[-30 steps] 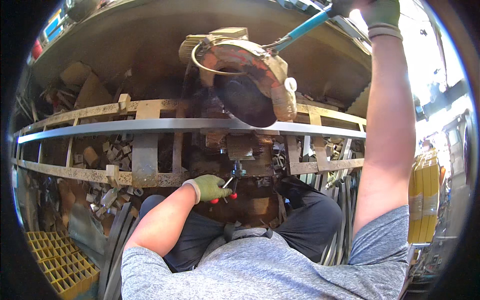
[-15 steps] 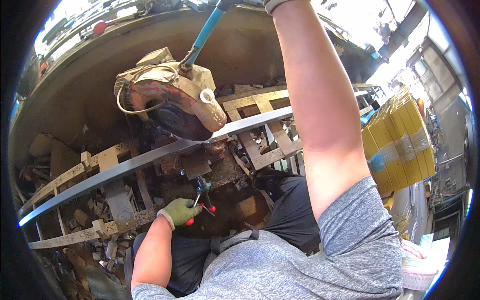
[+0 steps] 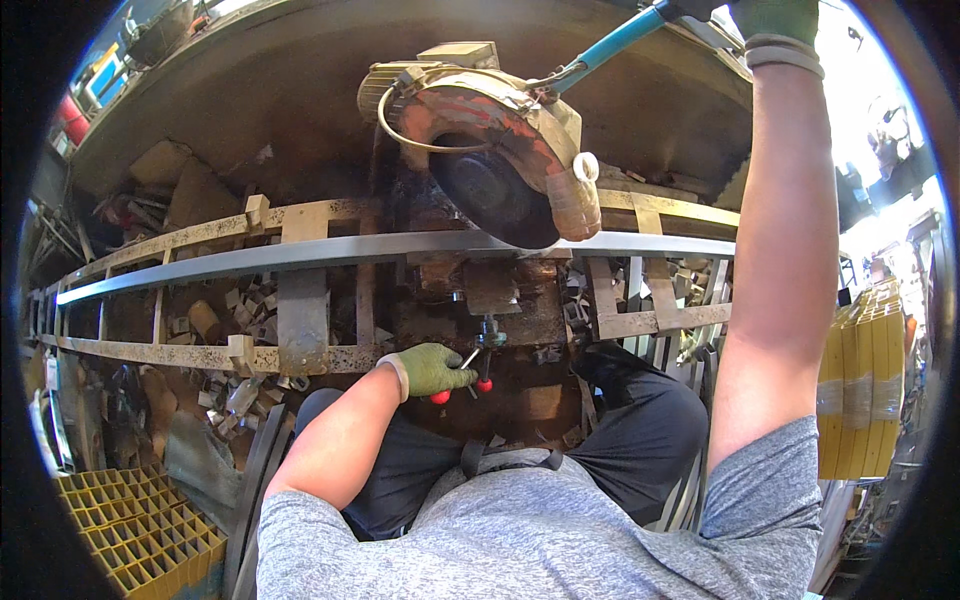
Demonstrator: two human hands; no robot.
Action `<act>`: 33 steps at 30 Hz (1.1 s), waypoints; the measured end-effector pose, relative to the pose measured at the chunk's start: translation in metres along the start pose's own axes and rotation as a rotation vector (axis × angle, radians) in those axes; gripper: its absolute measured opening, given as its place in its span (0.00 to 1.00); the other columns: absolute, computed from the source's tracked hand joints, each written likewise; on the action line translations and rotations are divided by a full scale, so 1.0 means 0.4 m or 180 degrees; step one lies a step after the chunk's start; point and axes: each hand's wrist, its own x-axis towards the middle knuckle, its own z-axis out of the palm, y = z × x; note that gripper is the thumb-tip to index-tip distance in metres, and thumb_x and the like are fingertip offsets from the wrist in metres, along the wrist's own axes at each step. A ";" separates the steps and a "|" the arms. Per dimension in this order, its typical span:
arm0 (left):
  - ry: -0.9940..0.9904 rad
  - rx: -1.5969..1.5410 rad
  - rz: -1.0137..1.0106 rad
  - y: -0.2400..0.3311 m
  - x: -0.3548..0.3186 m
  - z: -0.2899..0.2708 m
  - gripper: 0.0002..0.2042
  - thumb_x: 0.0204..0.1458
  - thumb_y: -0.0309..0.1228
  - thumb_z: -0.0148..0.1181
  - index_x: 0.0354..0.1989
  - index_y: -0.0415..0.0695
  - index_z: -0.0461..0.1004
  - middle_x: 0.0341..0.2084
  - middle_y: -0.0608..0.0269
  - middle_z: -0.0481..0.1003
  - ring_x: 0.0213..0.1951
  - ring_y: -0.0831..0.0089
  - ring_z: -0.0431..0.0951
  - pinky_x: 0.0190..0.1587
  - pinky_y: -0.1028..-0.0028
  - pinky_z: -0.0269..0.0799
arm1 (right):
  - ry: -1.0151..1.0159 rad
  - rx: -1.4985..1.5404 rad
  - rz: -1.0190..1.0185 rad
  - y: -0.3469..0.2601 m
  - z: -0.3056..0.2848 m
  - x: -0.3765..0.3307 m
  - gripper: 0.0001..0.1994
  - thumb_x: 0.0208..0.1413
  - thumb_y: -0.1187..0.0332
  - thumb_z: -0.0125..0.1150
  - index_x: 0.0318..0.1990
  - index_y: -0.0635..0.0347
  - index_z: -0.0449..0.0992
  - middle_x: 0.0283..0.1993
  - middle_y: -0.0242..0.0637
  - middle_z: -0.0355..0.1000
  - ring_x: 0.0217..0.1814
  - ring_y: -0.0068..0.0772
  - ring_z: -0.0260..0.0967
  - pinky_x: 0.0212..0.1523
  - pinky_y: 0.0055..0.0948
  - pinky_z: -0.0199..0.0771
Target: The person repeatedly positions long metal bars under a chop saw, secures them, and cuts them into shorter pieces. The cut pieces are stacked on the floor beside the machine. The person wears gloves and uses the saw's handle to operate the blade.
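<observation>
My gloved left hand point(image 3: 432, 370) is closed around the thin metal rod of a clamp crank point(image 3: 473, 362) with red ball knobs. In front of the crank stands the rusty clamp point(image 3: 490, 290) of a cut-off saw. Its dark round blade point(image 3: 490, 195) hangs under a worn red-and-tan guard, with the lower rim overlapping a long grey metal bar point(image 3: 300, 252). From the saw a blue lever point(image 3: 610, 48) rises to a black grip at the top right. There my raised, gloved right hand point(image 3: 778, 18) meets the grip; the picture's edge cuts off part of its fingers.
Slatted support frames point(image 3: 215, 357) carry the bar on both sides, with metal offcuts scattered beneath. A clear bottle point(image 3: 572, 212) is fixed to the guard. Yellow stacked sections point(image 3: 862, 385) stand at right, and a bundle of yellow square tubes point(image 3: 140, 525) at lower left.
The view has swung, so the saw and bar appear farther right and the bar lies more level. My right glove has come into the picture. My left hand stays on the crank.
</observation>
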 end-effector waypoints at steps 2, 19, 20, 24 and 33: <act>0.0058 0.0019 0.0080 0.003 -0.004 -0.002 0.33 0.70 0.66 0.67 0.58 0.45 0.92 0.41 0.46 0.91 0.46 0.52 0.90 0.55 0.54 0.82 | 0.0035 0.0024 -0.0027 -0.017 0.008 -0.009 0.05 0.74 0.65 0.63 0.42 0.52 0.81 0.36 0.31 0.76 0.35 0.31 0.76 0.39 0.36 0.78; -0.0034 -0.0102 -0.0063 0.008 -0.007 -0.009 0.31 0.70 0.63 0.68 0.59 0.45 0.92 0.41 0.42 0.90 0.47 0.47 0.90 0.57 0.51 0.81 | 0.0627 0.1228 0.0988 -0.017 -0.058 -0.072 0.08 0.81 0.60 0.62 0.44 0.46 0.80 0.32 0.23 0.70 0.32 0.25 0.71 0.35 0.31 0.73; -0.0016 -0.0003 -0.0038 0.008 -0.006 -0.010 0.31 0.70 0.63 0.68 0.59 0.45 0.92 0.40 0.42 0.90 0.47 0.47 0.90 0.57 0.51 0.81 | 0.0688 0.1357 0.1023 -0.048 -0.042 -0.087 0.08 0.81 0.59 0.62 0.45 0.46 0.80 0.32 0.23 0.71 0.32 0.25 0.71 0.36 0.31 0.73; 0.0001 -0.0012 -0.0039 0.009 -0.005 -0.011 0.32 0.70 0.63 0.68 0.59 0.44 0.92 0.41 0.41 0.90 0.48 0.47 0.90 0.57 0.51 0.81 | 0.0729 0.1678 0.1146 -0.141 -0.008 -0.106 0.06 0.77 0.59 0.66 0.47 0.48 0.81 0.33 0.25 0.72 0.34 0.25 0.72 0.37 0.32 0.76; -0.0023 0.0008 -0.0023 0.013 -0.008 -0.023 0.33 0.70 0.65 0.68 0.57 0.43 0.92 0.40 0.43 0.90 0.44 0.50 0.89 0.54 0.53 0.81 | 0.0106 -0.4309 -0.0847 -0.232 0.005 -0.161 0.36 0.33 0.52 0.90 0.48 0.61 0.79 0.39 0.47 0.78 0.41 0.60 0.80 0.48 0.49 0.85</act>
